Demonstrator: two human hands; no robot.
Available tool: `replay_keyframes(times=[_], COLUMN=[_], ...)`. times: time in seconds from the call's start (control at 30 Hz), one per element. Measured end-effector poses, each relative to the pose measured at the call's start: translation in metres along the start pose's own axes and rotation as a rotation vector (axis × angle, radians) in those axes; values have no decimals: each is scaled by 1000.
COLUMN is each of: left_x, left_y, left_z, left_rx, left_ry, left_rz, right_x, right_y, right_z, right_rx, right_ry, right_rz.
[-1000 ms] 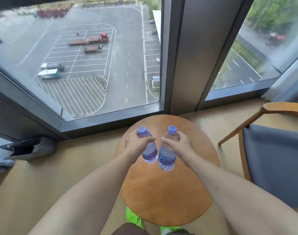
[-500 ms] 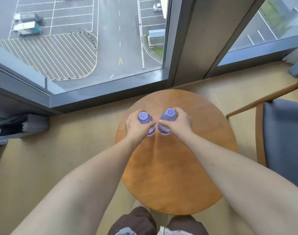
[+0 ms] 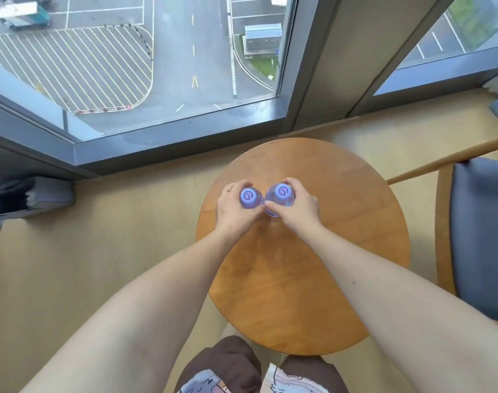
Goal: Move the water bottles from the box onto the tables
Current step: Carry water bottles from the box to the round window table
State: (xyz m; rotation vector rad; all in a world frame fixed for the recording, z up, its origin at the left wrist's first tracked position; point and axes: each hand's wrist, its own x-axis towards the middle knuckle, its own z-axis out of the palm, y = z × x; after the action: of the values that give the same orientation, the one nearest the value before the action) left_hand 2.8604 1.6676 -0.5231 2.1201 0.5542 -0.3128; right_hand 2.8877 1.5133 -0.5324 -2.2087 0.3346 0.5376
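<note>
Left hand (image 3: 235,214) grips left bottle (image 3: 250,198), right hand (image 3: 297,211) grips right bottle (image 3: 280,198). Both upright, just beside each other, on round tabletop (image 3: 341,251) toward its window-side edge.

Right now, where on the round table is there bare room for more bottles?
The near half of the table, between the forearms, is bare, as are the far arc toward the window and the right side toward the chair. The middle is crowded: the left hand and right hand each grip a bottle side by side there.
</note>
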Motion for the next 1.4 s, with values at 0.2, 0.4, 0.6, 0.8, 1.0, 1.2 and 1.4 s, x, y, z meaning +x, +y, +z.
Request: replay_keyframes(times=[0.2, 0.4, 0.6, 0.8, 1.0, 1.2, 1.4], left_x=[-3, -14, -56, -129, -235, -374, -534], left_y=[4, 21, 50, 78, 54, -3, -86], left_z=[-5, -37, -88, -148, -216, -269, -286], left_rx=[38, 81, 76, 224, 328, 312, 259], left_ry=[-53, -13, 163, 368, 576, 814, 965], left_rz=[-13, -58, -103, -132, -253, -452, -672], right_x=[-9, -25, -50, -103, -190, -316, -474], right_y=[-7, -34, -85, -148, -202, -235, -221], right_z=[-13, -38, -65, -76, -37, 23, 97], right_rx=[-31, -163, -401, -518, -566, -670, -749], right_ry=[-68, -121, -221, -284, -388, -476, -621], right_rz=[44, 0, -180, -499, -811, -1133, -1408])
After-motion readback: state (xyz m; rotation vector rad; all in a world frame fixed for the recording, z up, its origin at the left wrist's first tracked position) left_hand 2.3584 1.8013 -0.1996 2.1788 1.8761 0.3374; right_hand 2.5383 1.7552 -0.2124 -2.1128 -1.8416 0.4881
